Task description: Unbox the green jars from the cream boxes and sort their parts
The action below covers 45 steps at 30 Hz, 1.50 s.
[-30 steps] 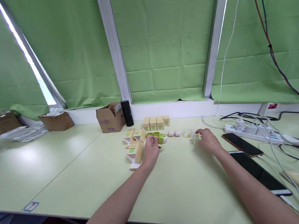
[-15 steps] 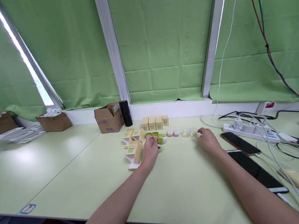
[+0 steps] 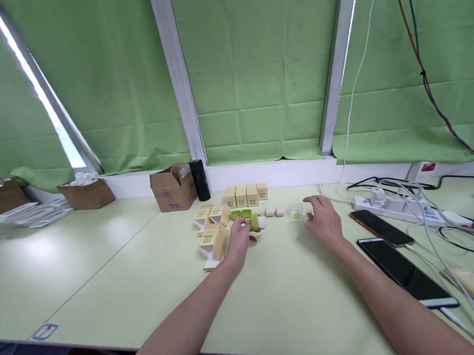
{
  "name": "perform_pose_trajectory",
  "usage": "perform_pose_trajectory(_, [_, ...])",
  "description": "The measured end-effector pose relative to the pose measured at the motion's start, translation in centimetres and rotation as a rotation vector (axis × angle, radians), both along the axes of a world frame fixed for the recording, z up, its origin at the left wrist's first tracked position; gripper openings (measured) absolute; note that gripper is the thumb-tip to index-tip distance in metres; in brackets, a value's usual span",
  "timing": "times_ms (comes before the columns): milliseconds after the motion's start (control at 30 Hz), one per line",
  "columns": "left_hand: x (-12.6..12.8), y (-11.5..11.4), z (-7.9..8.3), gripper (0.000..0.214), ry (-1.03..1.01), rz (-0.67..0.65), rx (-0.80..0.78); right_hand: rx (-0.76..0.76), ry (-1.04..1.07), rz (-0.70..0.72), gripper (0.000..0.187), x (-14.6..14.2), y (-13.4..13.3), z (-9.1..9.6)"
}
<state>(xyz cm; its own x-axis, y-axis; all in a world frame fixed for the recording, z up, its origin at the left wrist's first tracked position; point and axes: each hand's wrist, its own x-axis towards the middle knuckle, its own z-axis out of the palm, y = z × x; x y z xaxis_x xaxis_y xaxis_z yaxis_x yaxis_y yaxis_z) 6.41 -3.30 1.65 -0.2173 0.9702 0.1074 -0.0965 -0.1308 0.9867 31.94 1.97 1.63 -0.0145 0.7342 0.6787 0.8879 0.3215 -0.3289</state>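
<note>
A small green-and-white container (image 3: 258, 222) is pinched in my left hand (image 3: 239, 237), held just above the table with its white end to the right. Behind it lie small green square pieces (image 3: 240, 214). To its right are two pale pink pieces (image 3: 275, 211). My right hand (image 3: 324, 220) has thumb and forefinger curved around a small clear cup, mostly hidden by the hand. Left of those fingers stands another clear cup (image 3: 295, 211) with a yellow spot inside. Opened cartons (image 3: 213, 239) with green labels lie left of my left hand.
Upright small cartons (image 3: 241, 196) line up at the back, near a cardboard box (image 3: 173, 188) and a black cylinder (image 3: 199, 180). To the right lie a phone (image 3: 380, 226), a larger black-screened device (image 3: 406, 271), a power strip (image 3: 404, 211) and tangled cables.
My right hand has shifted slightly left over the clear cups and hides more of them. My left hand has turned the green-and-white container a little and sits slightly lower, exposing the green pieces behind.
</note>
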Motion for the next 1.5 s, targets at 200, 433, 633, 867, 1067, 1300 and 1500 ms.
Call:
perform_pose_trajectory(200, [0.2, -0.2, 0.6, 0.017, -0.123, -0.182, -0.107, 0.191, -0.021, 0.413, 0.039, -4.0, -2.6, 0.1])
perform_pose_trajectory(433, [0.5, -0.8, 0.9, 0.014, -0.124, -0.263, -0.144, 0.176, -0.063, 0.655, 0.046, -6.0, -4.0, -0.3])
perform_pose_trajectory(633, [0.6, -1.1, 0.9, 0.02, -0.103, -0.328, -0.142, 0.154, -0.07, 0.716, 0.046, -6.2, -4.1, -0.3])
perform_pose_trajectory(867, [0.5, -1.2, 1.2, 0.035, -0.135, -0.37, -0.129, 0.206, 0.056, 0.749, 0.042, -6.2, -4.0, -0.7])
perform_pose_trajectory(1067, [0.3, -1.2, 1.4, 0.033, -0.098, -0.267, -0.097, -0.101, 0.565, 0.81, 0.029, -6.8, -3.6, -0.8])
perform_pose_trajectory(1300, [0.3, -1.1, 1.4, 0.026, -0.075, -0.126, -0.035, -0.562, 1.225, 0.852, 0.049, -6.9, -2.7, -1.0])
perform_pose_trajectory(1500, [0.2, -1.1, 1.5, 0.025, -0.067, -0.072, 0.002, -0.617, 1.351, 0.802, 0.047, -6.6, -2.6, -0.9])
